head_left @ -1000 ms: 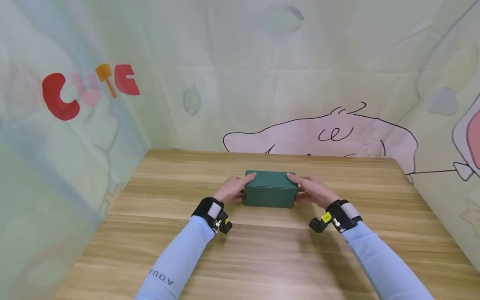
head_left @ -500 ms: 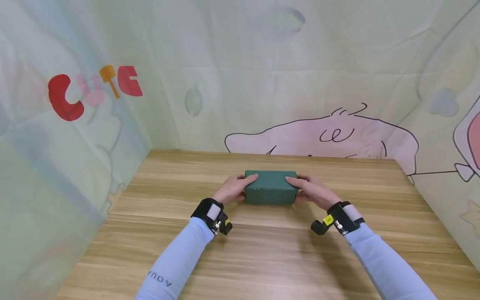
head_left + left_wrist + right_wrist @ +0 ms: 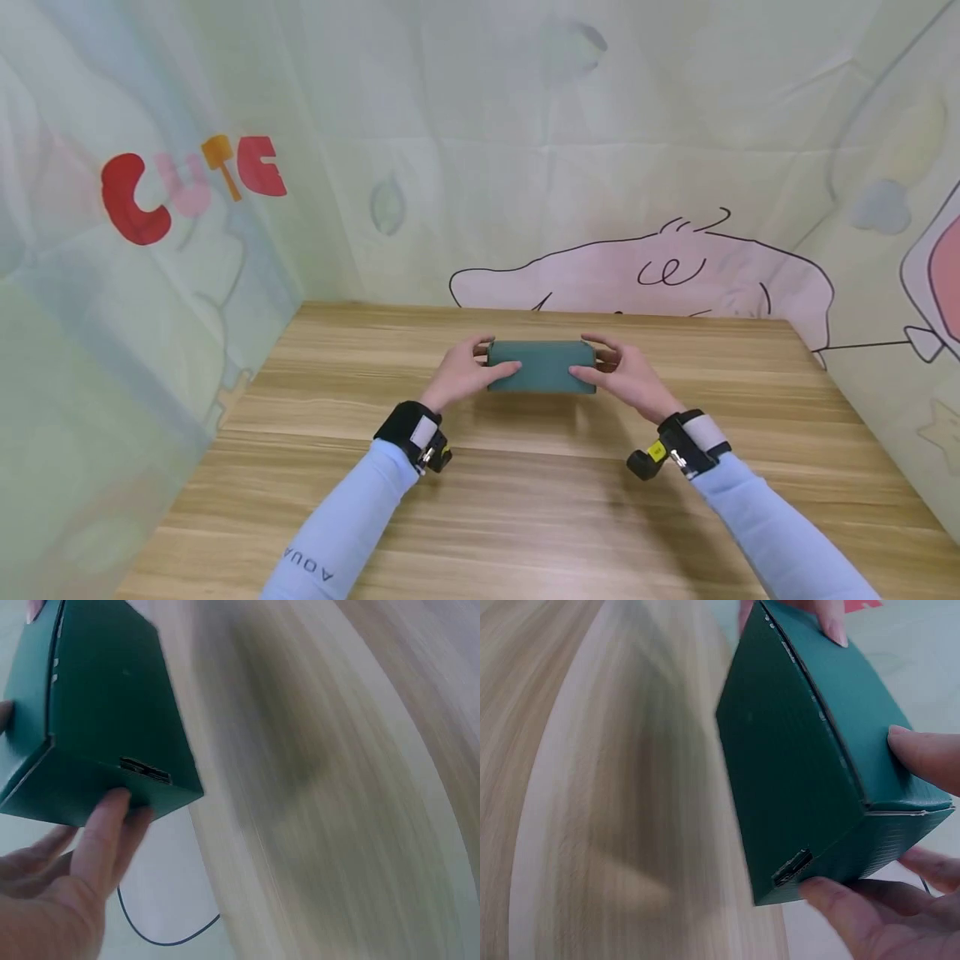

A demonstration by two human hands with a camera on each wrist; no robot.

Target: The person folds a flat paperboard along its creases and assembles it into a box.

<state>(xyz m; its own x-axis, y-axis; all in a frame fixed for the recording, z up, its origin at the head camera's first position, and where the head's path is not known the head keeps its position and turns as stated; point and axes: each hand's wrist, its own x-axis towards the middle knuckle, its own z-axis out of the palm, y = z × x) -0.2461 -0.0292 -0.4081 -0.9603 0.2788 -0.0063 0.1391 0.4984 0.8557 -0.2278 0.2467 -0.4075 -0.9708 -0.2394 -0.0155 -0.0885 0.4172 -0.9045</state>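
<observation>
A green cardboard box point(image 3: 543, 367) is held between both hands over the table, its broad face tilted toward me. My left hand point(image 3: 459, 375) grips its left end, the thumb on the broad face and the fingers at the end and behind. At the opposite end my right hand point(image 3: 633, 380) grips it in the same way. Seen in the left wrist view, the box point(image 3: 112, 690) has a small slot near its end, with fingertips beside it. A similar slot shows on the box point(image 3: 795, 750) in the right wrist view, above my right fingers.
The wood-grain table point(image 3: 540, 517) stretches in front of me, with the box's shadow on it. A printed cloth backdrop point(image 3: 465, 150) stands along the table's back and sides. A wrist camera on a black strap point(image 3: 408, 433) sits on each arm.
The box has been lifted from the table and tipped, so its top face now turns toward me. Both hands have rotated with it, keeping hold of its ends.
</observation>
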